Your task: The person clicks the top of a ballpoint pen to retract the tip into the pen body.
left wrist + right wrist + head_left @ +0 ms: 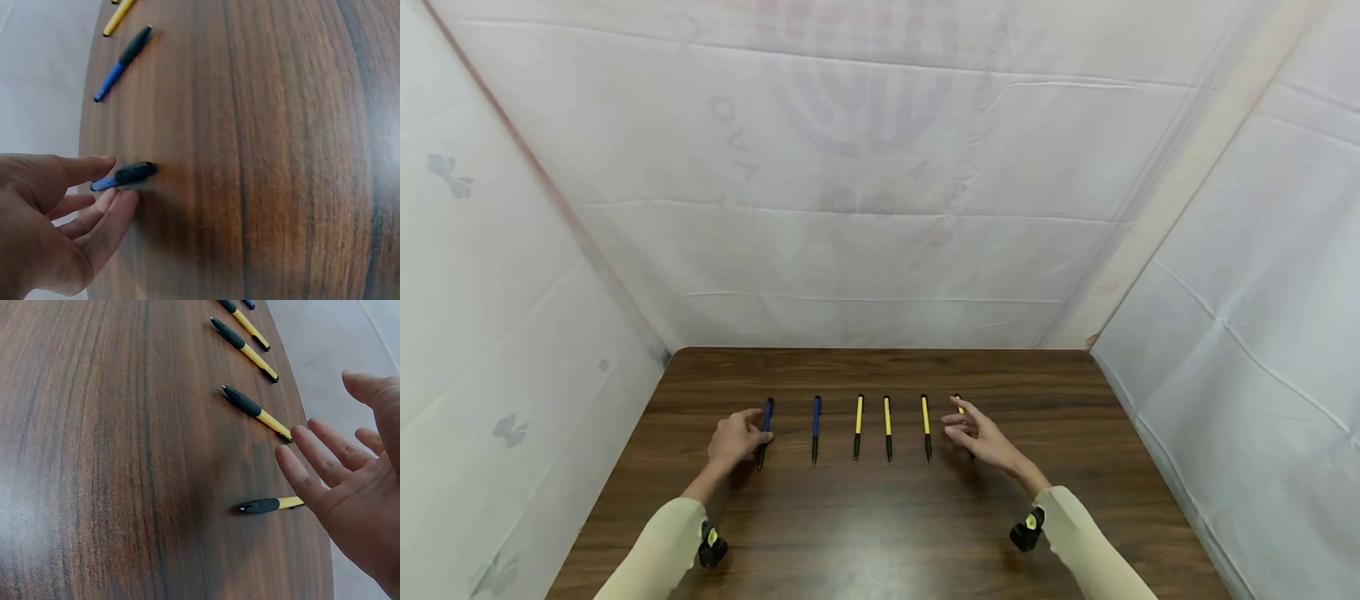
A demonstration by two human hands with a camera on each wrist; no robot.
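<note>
Six pens are lying in a row on the wooden table (880,533) (two blue, four yellow). Your left hand (733,439) is resting at the leftmost blue pen (765,432), fingers relaxed and touching it. Your right hand (979,435) is hovering, fingers spread wide, over the rightmost yellow pen (270,504), gripping nothing.

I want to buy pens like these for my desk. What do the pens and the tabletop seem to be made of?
The yellow pens look like glossy plastic barrels with a matte black grip, probably rubber, judging by its dull surface. The blue pen at the left hand looks the same. The table shows dark wood grain with a soft sheen, possibly laminate rather than solid wood.
</note>
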